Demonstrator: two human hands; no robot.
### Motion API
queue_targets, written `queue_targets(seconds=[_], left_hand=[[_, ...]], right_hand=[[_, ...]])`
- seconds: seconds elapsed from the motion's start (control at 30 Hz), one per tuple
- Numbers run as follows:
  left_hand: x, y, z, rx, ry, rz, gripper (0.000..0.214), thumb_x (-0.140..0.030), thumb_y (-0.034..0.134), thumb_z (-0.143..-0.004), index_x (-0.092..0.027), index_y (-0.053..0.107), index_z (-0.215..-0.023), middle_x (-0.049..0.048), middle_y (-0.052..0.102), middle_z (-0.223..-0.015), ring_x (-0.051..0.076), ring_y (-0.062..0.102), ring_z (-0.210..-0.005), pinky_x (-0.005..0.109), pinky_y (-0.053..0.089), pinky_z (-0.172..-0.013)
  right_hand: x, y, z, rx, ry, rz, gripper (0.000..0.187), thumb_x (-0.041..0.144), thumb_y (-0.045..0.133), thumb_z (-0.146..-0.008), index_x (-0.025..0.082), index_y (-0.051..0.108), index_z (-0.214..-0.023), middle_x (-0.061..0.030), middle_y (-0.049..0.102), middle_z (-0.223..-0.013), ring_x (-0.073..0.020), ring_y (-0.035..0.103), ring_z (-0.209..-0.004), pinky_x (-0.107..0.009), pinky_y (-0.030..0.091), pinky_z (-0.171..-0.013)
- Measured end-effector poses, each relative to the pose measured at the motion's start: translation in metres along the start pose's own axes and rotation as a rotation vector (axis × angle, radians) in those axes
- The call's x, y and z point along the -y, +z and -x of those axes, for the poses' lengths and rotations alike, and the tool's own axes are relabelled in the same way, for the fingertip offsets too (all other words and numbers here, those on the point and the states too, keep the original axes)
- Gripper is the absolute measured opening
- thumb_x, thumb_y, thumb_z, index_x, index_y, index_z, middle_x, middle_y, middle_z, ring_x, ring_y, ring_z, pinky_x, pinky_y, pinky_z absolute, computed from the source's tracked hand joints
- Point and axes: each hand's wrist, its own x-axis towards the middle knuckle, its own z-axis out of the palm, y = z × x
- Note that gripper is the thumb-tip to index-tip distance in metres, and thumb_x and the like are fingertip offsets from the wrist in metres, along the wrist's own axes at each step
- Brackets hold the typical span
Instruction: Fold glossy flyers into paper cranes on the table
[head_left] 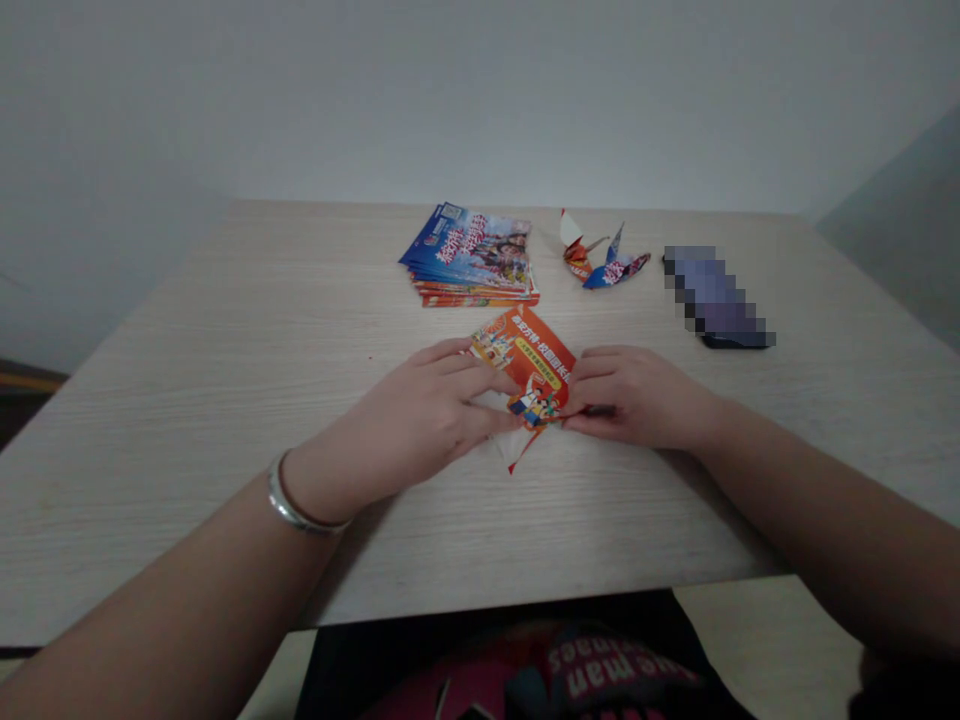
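Observation:
A folded sheet of printed paper (541, 348), orange with cartoon figures, lies on the table between both hands. My left hand (439, 405) presses on its left side, thumb and fingers at the lower edge, where a white flap and a small red tip stick out. On the right side, my right hand (626, 395) pinches the paper's lower right edge between thumb and fingers. Parts of the paper are hidden under the fingers of both hands.
A fanned stack of printed leaflets (469, 250) lies behind the paper. To its right sit an orange folded paper crane (576, 255) and a blue folded paper crane (611, 273). A phone (716, 295), blurred over, lies farther right. The table (225, 350) meets a wall at the back.

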Motion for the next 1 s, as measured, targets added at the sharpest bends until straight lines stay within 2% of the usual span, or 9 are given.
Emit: queue_targets(seconds=[0.07, 0.17, 0.27, 0.37, 0.5, 0.6, 0.73, 0.9, 1.0], left_hand=[[-0.002, -0.003, -0.002, -0.024, 0.011, -0.039, 0.026, -0.020, 0.051, -0.099, -0.029, 0.071, -0.112, 0.0017, 0.069, -0.125, 0.024, 0.060, -0.120, 0.045, 0.044, -0.108], [-0.004, -0.004, -0.002, 0.049, -0.001, -0.022, 0.023, -0.018, 0.053, -0.097, -0.026, 0.073, -0.106, 0.0014, 0.075, -0.110, 0.022, 0.066, -0.106, 0.042, 0.050, -0.099], [-0.004, -0.002, 0.001, 0.122, -0.072, 0.071, 0.023, -0.015, 0.060, -0.092, -0.026, 0.073, -0.107, 0.0015, 0.074, -0.115, 0.020, 0.067, -0.107, 0.038, 0.053, -0.098], [-0.004, -0.002, 0.003, 0.129, -0.115, 0.137, 0.025, -0.022, 0.067, -0.087, -0.026, 0.073, -0.111, 0.0029, 0.072, -0.122, 0.022, 0.067, -0.113, 0.039, 0.052, -0.101], [-0.001, -0.002, 0.005, 0.124, -0.122, 0.201, 0.021, -0.033, 0.061, -0.095, -0.027, 0.074, -0.109, 0.0014, 0.075, -0.118, 0.021, 0.068, -0.112, 0.037, 0.053, -0.101], [0.003, 0.001, 0.007, 0.088, -0.184, 0.224, 0.028, -0.036, 0.051, -0.101, -0.026, 0.076, -0.107, 0.0004, 0.077, -0.113, 0.019, 0.069, -0.110, 0.037, 0.052, -0.103], [0.008, 0.008, 0.007, -0.001, -0.252, 0.225, 0.029, -0.037, 0.052, -0.100, -0.023, 0.077, -0.104, 0.0029, 0.077, -0.111, 0.020, 0.069, -0.110, 0.040, 0.050, -0.105], [0.008, 0.015, 0.002, -0.112, -0.359, 0.351, 0.034, -0.035, 0.051, -0.099, -0.020, 0.076, -0.080, 0.0041, 0.077, -0.092, 0.017, 0.070, -0.093, 0.036, 0.053, -0.095], [0.008, 0.021, 0.000, -0.173, -0.451, 0.392, 0.033, -0.034, 0.052, -0.097, -0.020, 0.076, -0.079, 0.0070, 0.075, -0.104, 0.020, 0.067, -0.108, 0.037, 0.051, -0.100]], right_hand=[[0.002, 0.000, 0.000, 0.024, -0.002, 0.002, 0.019, 0.030, 0.055, -0.096, 0.022, 0.071, -0.087, -0.0034, 0.071, -0.085, -0.0169, 0.062, -0.082, -0.030, 0.046, -0.075], [0.004, -0.001, 0.000, 0.069, 0.003, 0.001, 0.020, 0.030, 0.054, -0.096, 0.022, 0.069, -0.086, -0.0031, 0.070, -0.085, -0.0170, 0.062, -0.082, -0.030, 0.045, -0.074], [0.004, -0.001, -0.001, 0.092, 0.021, -0.017, 0.019, 0.031, 0.056, -0.095, 0.022, 0.068, -0.083, -0.0028, 0.069, -0.085, -0.0167, 0.062, -0.082, -0.030, 0.044, -0.073], [0.004, 0.000, -0.001, 0.074, 0.028, 0.002, 0.019, 0.031, 0.056, -0.095, 0.022, 0.066, -0.082, -0.0027, 0.068, -0.084, -0.0166, 0.061, -0.080, -0.030, 0.043, -0.071], [0.005, 0.001, -0.001, 0.057, 0.004, 0.062, 0.022, 0.032, 0.054, -0.095, 0.021, 0.065, -0.080, -0.0029, 0.067, -0.081, -0.0162, 0.058, -0.075, -0.029, 0.040, -0.067], [0.006, 0.003, -0.002, 0.052, 0.008, 0.145, 0.025, 0.034, 0.052, -0.097, 0.021, 0.066, -0.082, -0.0034, 0.067, -0.082, -0.0160, 0.057, -0.074, -0.029, 0.039, -0.065], [0.006, 0.007, -0.003, 0.017, 0.021, 0.254, 0.029, 0.035, 0.047, -0.100, 0.020, 0.067, -0.087, -0.0049, 0.069, -0.085, -0.0173, 0.060, -0.076, -0.030, 0.039, -0.066], [0.004, 0.007, -0.005, -0.006, 0.081, 0.170, 0.024, 0.034, 0.053, -0.097, 0.019, 0.066, -0.082, -0.0042, 0.068, -0.082, -0.0179, 0.062, -0.078, -0.029, 0.043, -0.068], [0.003, 0.007, -0.007, -0.052, 0.129, 0.124, 0.025, 0.035, 0.052, -0.097, 0.019, 0.066, -0.084, -0.0055, 0.070, -0.086, -0.0190, 0.062, -0.083, -0.030, 0.045, -0.073]])
